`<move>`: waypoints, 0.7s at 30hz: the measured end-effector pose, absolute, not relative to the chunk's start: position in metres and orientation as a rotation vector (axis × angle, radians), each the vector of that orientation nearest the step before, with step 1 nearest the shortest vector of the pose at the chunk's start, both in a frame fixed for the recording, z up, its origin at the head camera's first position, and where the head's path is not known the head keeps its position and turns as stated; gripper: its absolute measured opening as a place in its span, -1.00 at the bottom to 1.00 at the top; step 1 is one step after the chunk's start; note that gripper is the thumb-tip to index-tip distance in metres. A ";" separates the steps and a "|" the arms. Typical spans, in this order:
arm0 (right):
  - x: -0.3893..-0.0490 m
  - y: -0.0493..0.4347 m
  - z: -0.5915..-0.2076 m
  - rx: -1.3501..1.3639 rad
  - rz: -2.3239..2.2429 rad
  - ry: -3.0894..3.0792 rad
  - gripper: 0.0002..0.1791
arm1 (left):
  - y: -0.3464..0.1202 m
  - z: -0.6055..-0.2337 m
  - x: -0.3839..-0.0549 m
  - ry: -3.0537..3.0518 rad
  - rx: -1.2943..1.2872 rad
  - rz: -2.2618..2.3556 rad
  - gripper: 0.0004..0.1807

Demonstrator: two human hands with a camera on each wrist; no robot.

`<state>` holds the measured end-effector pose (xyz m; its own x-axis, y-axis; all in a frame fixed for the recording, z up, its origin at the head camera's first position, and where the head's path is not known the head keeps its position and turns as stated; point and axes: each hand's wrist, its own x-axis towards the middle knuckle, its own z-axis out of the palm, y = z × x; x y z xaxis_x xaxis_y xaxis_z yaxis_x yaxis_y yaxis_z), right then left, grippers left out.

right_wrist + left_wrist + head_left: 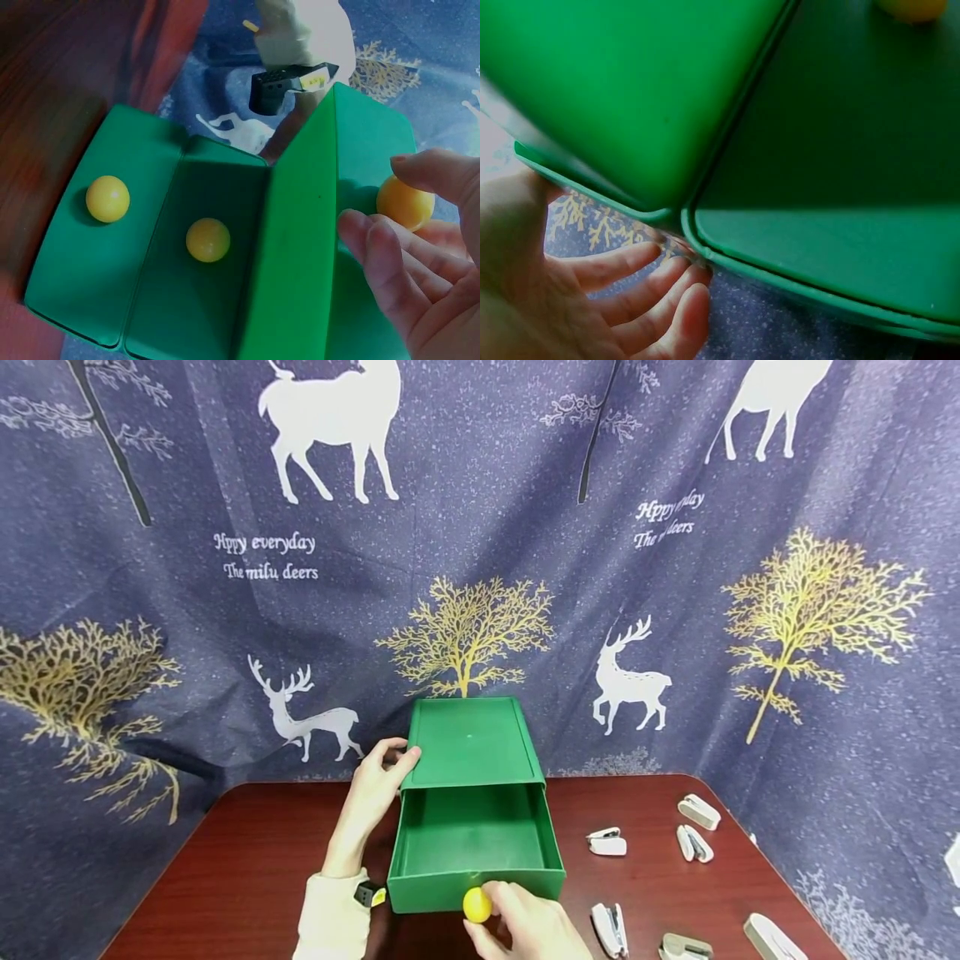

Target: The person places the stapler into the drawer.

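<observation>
A green plastic drawer cabinet [468, 739] stands on the table with its top drawer [480, 891] pulled out. At the drawer's front, my right hand [528, 931] pinches the round yellow knob [405, 202] between thumb and fingers. My left hand [378, 781] rests against the cabinet's upper left side, thumb at the top edge; in the left wrist view its fingers [641, 300] lie fairly straight, tips touching the wall. Below the open drawer, two more drawer fronts with yellow knobs, one upper [208, 240] and one lower [108, 199], show in the right wrist view.
Several small staplers lie on the right of the dark red table [255, 860], among them a white one [606, 842] near the cabinet and another [699, 812] by the far right corner. Behind the table hangs a blue curtain [465, 527] with deer and trees.
</observation>
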<state>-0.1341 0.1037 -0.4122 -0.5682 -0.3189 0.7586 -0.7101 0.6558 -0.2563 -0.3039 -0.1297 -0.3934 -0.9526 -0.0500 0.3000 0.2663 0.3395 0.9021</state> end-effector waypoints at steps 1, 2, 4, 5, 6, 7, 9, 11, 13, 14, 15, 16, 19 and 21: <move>-0.134 0.104 -0.412 0.796 0.720 -2.175 -0.60 | -0.130 -0.393 -0.304 -2.332 -0.195 -1.656 -0.44; -0.133 0.104 -0.412 0.798 0.710 -2.172 -0.59 | -0.130 -0.393 -0.303 -2.332 -0.196 -1.662 -0.43; -0.133 0.105 -0.412 0.808 0.688 -2.168 -0.60 | -0.130 -0.393 -0.303 -2.331 -0.195 -1.667 -0.42; -0.134 0.106 -0.412 0.813 0.670 -2.163 -0.61 | -0.130 -0.393 -0.303 -2.332 -0.193 -1.665 -0.41; -0.134 0.107 -0.412 0.819 0.653 -2.161 -0.63 | -0.130 -0.393 -0.303 -2.333 -0.192 -1.666 -0.41; -0.134 0.108 -0.412 0.827 0.637 -2.159 -0.66 | -0.130 -0.393 -0.303 -2.335 -0.192 -1.669 -0.41; -0.134 0.110 -0.411 0.847 0.603 -2.164 -0.73 | -0.130 -0.393 -0.302 -2.335 -0.187 -1.672 -0.41; -0.133 0.113 -0.409 0.868 0.569 -2.172 -0.76 | -0.130 -0.393 -0.302 -2.335 -0.184 -1.679 -0.42; -0.132 0.116 -0.406 0.885 0.539 -2.189 -0.77 | -0.130 -0.393 -0.302 -2.333 -0.181 -1.684 -0.44; -0.132 0.117 -0.405 0.892 0.523 -2.192 -0.76 | -0.130 -0.393 -0.302 -2.330 -0.180 -1.685 -0.44; -0.131 0.119 -0.403 0.895 0.515 -2.205 -0.76 | -0.130 -0.393 -0.302 -2.331 -0.179 -1.683 -0.44; -0.130 0.120 -0.402 0.901 0.503 -2.214 -0.75 | -0.130 -0.392 -0.302 -2.331 -0.181 -1.681 -0.44; -0.128 0.125 -0.397 0.911 0.449 -2.252 -0.74 | -0.130 -0.392 -0.303 -2.337 -0.186 -1.678 -0.43; -0.128 0.130 -0.395 0.927 0.433 -2.254 -0.75 | -0.130 -0.392 -0.303 -2.341 -0.190 -1.681 -0.41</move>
